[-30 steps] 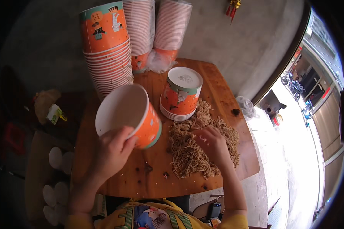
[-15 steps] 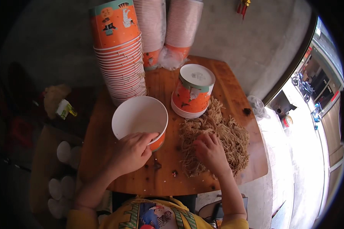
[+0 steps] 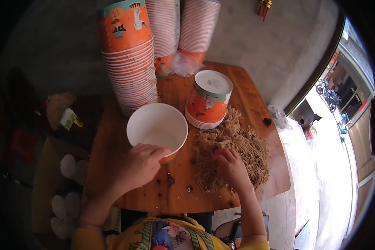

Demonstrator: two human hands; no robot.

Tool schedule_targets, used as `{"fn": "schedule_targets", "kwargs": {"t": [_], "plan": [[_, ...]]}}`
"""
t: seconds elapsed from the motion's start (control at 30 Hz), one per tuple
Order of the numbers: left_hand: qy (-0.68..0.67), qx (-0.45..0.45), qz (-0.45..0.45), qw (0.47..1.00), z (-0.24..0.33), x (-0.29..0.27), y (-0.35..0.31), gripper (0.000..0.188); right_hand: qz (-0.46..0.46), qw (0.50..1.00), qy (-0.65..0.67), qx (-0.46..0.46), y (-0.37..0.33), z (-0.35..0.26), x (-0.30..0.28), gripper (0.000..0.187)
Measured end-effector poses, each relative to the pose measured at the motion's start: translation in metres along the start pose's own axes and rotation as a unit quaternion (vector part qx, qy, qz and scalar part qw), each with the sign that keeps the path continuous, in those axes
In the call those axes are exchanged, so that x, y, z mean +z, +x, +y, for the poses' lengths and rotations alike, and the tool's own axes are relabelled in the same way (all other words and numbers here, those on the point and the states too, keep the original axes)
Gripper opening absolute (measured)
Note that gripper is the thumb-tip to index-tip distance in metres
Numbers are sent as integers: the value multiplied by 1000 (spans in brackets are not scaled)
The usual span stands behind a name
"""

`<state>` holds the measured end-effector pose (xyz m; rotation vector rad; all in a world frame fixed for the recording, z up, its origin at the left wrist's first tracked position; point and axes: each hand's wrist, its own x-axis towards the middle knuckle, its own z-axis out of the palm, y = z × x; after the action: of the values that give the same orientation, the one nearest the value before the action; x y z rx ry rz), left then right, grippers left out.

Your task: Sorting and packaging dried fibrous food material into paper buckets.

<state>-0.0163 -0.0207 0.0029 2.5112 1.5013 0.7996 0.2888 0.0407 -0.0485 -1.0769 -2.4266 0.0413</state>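
And here's the paper tub (image 3: 157, 127), mouth up on the counter (image 3: 183, 171), at the middle of things, its white inside showing no strands at all. So, by the look of it: one tub out by itself and upright, nothing loaded that I can see. Just to its right, the heap of brown strands (image 3: 254, 152), loose, tangled and spread wide; none has visibly crossed over to the tub.

The left hand (image 3: 142, 163) is at the near rim, palm down, knuckles up, and it looks to be pinching that edge between fingers and thumb. Over to the right hand (image 3: 231, 166): wrist bent, fingers curled and bunched low against the strands. Has it any between the fingertips? Can't tell from here, the tips are hidden. Both forearms reach up from the lower edge, elbows wide.

Further out, an upside-down set of tubs (image 3: 208, 104) stands just behind the heap, and a tall nested stack (image 3: 131, 71) rises behind the tub. At the back, two more stacks (image 3: 199, 29) in clear plastic; judging by these, plenty of tubs remain nested.
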Motion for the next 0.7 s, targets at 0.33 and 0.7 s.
{"fn": "schedule_targets", "kwargs": {"t": [0.33, 0.7], "plan": [[109, 11, 27, 994, -38, -27, -22, 7, 32, 998, 35, 42, 0, 7, -14, 28], [-82, -48, 80, 992, -22, -30, -24, 25, 31, 996, 40, -77, 19, -48, -3, 24]]}}
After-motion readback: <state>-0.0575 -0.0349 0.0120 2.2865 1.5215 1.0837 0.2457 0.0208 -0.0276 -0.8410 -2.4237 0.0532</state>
